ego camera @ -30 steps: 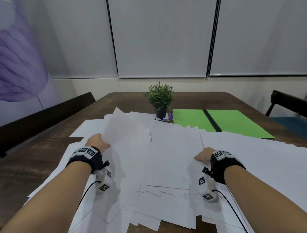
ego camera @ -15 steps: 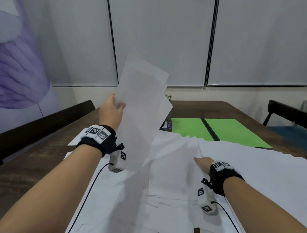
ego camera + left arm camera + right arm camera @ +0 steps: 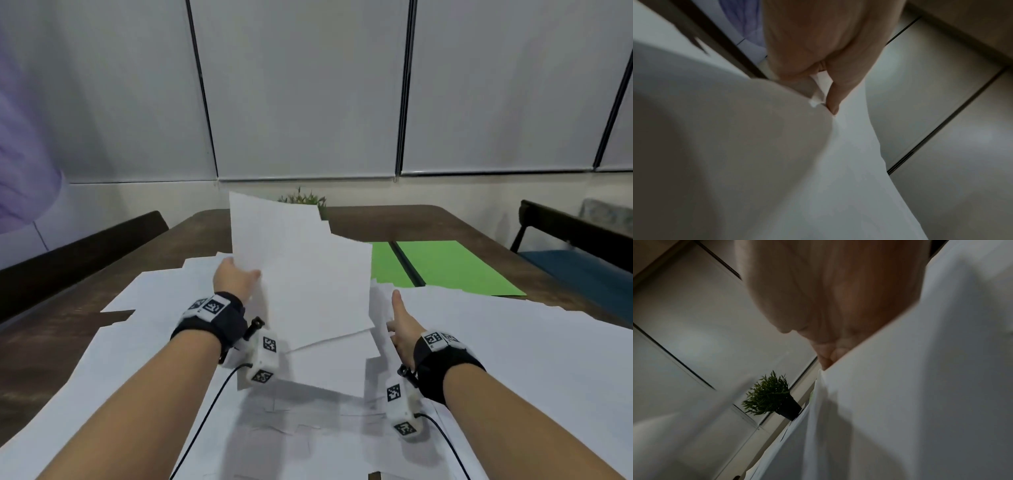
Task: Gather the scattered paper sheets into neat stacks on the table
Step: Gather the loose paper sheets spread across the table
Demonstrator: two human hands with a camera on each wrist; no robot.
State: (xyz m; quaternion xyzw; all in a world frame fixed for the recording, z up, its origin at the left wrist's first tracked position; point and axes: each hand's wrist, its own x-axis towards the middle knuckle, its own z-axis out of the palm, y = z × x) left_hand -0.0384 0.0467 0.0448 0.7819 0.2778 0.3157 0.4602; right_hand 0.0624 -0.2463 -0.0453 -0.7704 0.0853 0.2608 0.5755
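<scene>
Left hand [image 3: 234,281] pinches a few white sheets [image 3: 301,274] by their left edge, holding them tilted above the paper-strewn surface [image 3: 394,222]. Right hand [image 3: 402,323] reaches toward their right edge; its grip cannot be told.

Head view evenly lit, soft and diffuse, no glare. Faint shadow under raised sheets [image 3: 301,274] onto papers below. Strong wide-angle bend in blind seams [image 3: 202,89] toward edges. Slightly soft overall. Both wrist views dim, underexposed, noisy. Left wrist: near paper blurred and dark at lower left. Right wrist: motion smear left of plant [image 3: 769,395], palm out of focus.
</scene>
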